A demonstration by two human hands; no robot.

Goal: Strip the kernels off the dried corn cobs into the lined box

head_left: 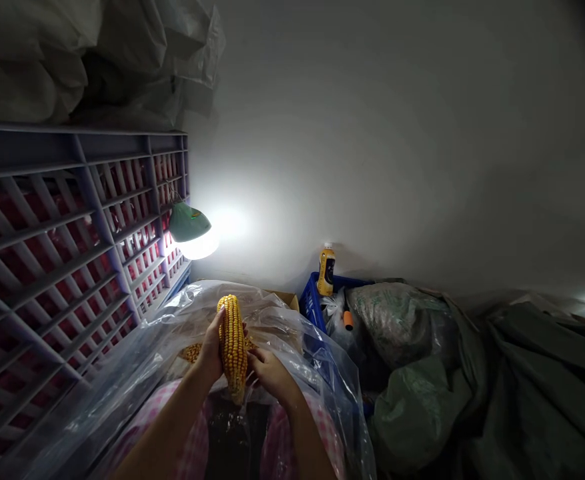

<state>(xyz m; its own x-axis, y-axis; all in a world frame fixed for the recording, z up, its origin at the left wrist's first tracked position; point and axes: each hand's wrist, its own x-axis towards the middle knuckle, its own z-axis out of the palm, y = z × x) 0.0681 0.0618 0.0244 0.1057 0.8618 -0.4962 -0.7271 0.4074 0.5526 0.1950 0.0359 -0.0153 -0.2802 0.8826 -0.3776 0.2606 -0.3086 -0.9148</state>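
The left hand (211, 353) wraps its fingers around a corn cob (233, 347), held upright over the clear plastic sheet (292, 333) near the lap; the right hand (271, 375) pinches its lower side (a firm, steady grip probably helps kernels drop onto the sheet).

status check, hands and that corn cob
Left hand gripping corn cob upright. Right hand on its lower end. Clear plastic bag open beneath, nothing blocking.
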